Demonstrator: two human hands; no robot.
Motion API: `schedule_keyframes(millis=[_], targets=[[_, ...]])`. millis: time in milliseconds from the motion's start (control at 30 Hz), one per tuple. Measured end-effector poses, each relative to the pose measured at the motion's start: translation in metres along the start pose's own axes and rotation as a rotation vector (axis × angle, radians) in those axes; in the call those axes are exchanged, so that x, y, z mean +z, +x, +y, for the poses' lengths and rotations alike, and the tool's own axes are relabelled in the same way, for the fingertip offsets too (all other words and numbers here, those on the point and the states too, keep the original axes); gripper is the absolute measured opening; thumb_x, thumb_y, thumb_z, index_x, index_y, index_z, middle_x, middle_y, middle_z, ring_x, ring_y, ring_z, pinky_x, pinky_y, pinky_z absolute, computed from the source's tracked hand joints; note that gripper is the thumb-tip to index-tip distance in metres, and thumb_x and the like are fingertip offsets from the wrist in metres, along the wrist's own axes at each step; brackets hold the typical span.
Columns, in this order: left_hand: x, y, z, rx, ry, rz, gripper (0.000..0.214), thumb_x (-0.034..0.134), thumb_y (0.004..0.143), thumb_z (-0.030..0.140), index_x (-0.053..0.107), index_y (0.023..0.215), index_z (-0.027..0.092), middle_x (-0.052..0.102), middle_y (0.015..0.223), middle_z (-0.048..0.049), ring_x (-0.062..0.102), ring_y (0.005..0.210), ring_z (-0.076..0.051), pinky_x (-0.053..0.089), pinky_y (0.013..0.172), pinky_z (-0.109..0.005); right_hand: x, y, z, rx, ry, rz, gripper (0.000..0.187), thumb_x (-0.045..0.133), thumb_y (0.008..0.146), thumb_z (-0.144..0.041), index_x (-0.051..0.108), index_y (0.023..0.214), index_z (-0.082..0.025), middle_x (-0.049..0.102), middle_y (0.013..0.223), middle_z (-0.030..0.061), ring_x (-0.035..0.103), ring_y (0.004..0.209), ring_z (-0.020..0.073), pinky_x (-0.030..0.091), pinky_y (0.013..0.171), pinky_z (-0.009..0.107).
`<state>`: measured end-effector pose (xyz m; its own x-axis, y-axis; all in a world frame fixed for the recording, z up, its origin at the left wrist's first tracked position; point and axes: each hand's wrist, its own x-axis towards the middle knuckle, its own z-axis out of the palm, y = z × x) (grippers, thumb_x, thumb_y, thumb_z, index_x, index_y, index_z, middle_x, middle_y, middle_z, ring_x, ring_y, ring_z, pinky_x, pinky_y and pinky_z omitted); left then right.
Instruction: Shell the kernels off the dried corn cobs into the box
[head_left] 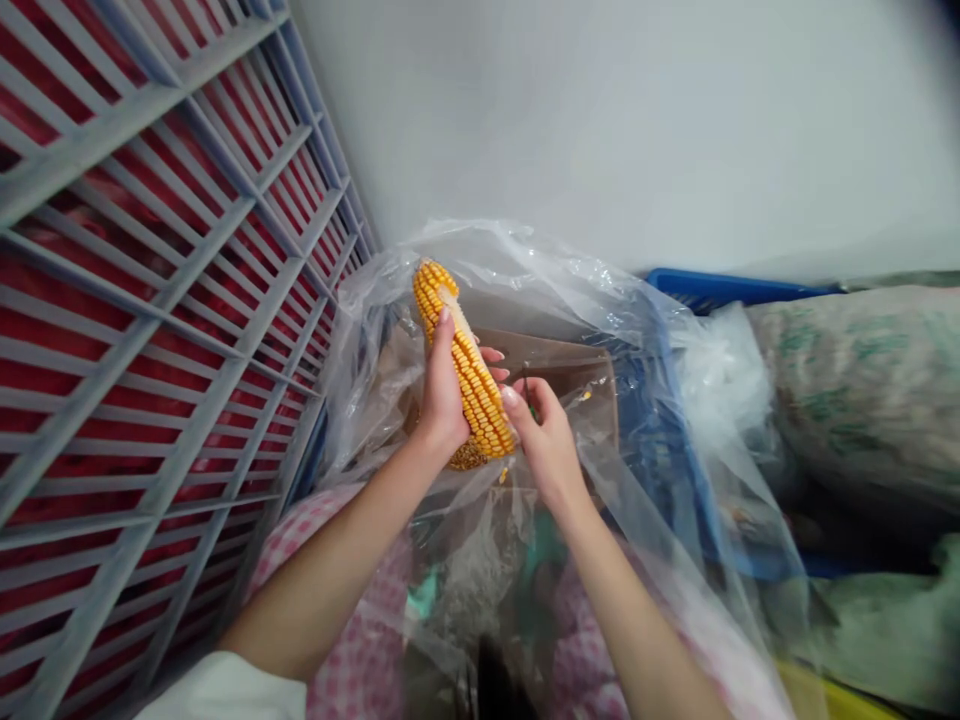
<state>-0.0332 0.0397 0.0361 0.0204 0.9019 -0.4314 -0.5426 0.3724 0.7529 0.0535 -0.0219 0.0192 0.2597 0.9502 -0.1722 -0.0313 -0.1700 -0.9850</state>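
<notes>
My left hand (444, 385) is wrapped around a cob of dried yellow corn (472, 385), thumb along its upper side. The cob tilts, its far tip up and to the left. A pale strip without kernels runs down from near that tip. At the cob's near end my right hand (546, 435) is closed, thumb against the corn. A slim dark tool (525, 378) with a bit of green pokes out of its fingers; most of it is hidden. Under the hands lies a clear plastic bag (360, 330) with loose kernels (469, 456) in it.
A grey slatted plastic crate (157, 310) with red contents stands close on the left. A blue crate (675, 440) and a full, pale sack (862, 380) are at the right. Cardboard (555, 355) shows through the bag. Behind rises a white wall (600, 130).
</notes>
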Motion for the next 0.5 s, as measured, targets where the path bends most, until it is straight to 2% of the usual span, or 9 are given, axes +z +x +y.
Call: schedule_keyframes(millis=[100, 267, 500], targets=[[0.0027, -0.0036, -0.0051, -0.035, 0.019, -0.016, 0.047, 0.046, 0.069, 0.065, 0.052, 0.071, 0.018, 0.058, 0.052, 0.0009, 0.056, 0.042, -0.012, 0.047, 0.043, -0.024, 0.0005, 0.0025, 0.0021, 0.008, -0.149, -0.036, 0.038, 0.064, 0.063, -0.052, 0.051, 0.074, -0.018, 0.054, 0.072, -0.003, 0.048, 0.065, 0.0108, 0.038, 0.06, 0.021], [0.0011, -0.0047, -0.0081, -0.095, 0.041, -0.063, 0.05, 0.047, 0.067, 0.067, 0.054, 0.066, 0.017, 0.055, 0.045, -0.0005, 0.059, 0.044, -0.015, 0.045, 0.041, -0.023, 0.001, 0.0047, 0.0055, 0.085, -0.146, -0.052, 0.041, 0.061, 0.063, -0.056, 0.053, 0.069, -0.016, 0.053, 0.063, -0.0031, 0.045, 0.057, 0.01, 0.036, 0.052, 0.021], [-0.0008, -0.0031, -0.0095, -0.11, 0.029, -0.031, 0.052, 0.048, 0.065, 0.069, 0.054, 0.065, 0.017, 0.056, 0.045, -0.0014, 0.059, 0.045, -0.016, 0.042, 0.038, -0.022, 0.003, 0.0036, 0.0083, -0.002, -0.236, 0.004, 0.043, 0.055, 0.069, -0.057, 0.059, 0.071, -0.015, 0.057, 0.065, -0.0012, 0.046, 0.057, 0.0098, 0.037, 0.054, 0.021]])
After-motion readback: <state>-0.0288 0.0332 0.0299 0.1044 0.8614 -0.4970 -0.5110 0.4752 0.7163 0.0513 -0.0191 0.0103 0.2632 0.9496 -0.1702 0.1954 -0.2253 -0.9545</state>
